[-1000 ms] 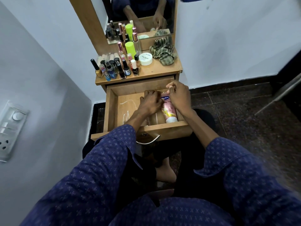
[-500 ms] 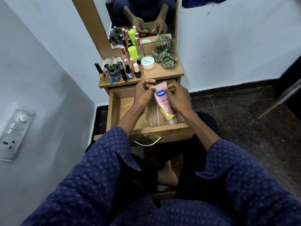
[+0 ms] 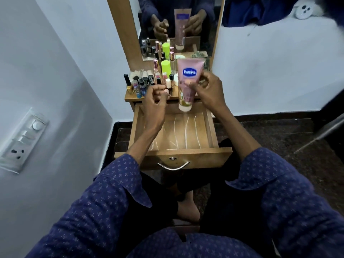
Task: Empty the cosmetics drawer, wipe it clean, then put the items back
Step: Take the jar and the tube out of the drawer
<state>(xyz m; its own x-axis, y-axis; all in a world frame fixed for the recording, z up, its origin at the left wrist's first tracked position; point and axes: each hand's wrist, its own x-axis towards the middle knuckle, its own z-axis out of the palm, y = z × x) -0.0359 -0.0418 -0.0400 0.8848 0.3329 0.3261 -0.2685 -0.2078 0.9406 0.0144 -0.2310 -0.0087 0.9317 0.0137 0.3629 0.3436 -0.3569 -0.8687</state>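
The wooden drawer (image 3: 222, 155) is pulled out in front of me, its floor bare except for pale streaks. My right hand (image 3: 209, 90) holds a pink Vaseline tube (image 3: 189, 79) upright, cap down, above the drawer's back edge. My left hand (image 3: 155, 101) hovers beside it over the drawer's left side, fingers curled, nothing visible in it. Several small cosmetic bottles (image 3: 143, 83) and a lime-green bottle (image 3: 166, 67) stand on the dresser top (image 3: 130, 97) behind the drawer.
A mirror (image 3: 178, 25) rises behind the dresser and reflects my hands and the tube. A white wall with a switch panel (image 3: 22, 138) is close on the left. Dark tiled floor (image 3: 279, 131) lies to the right, with a metal leg at the far right.
The tube has been lifted out of the drawer and raised upright to the height of the dresser top. My left hand let go of it and moved left. The drawer now holds nothing.
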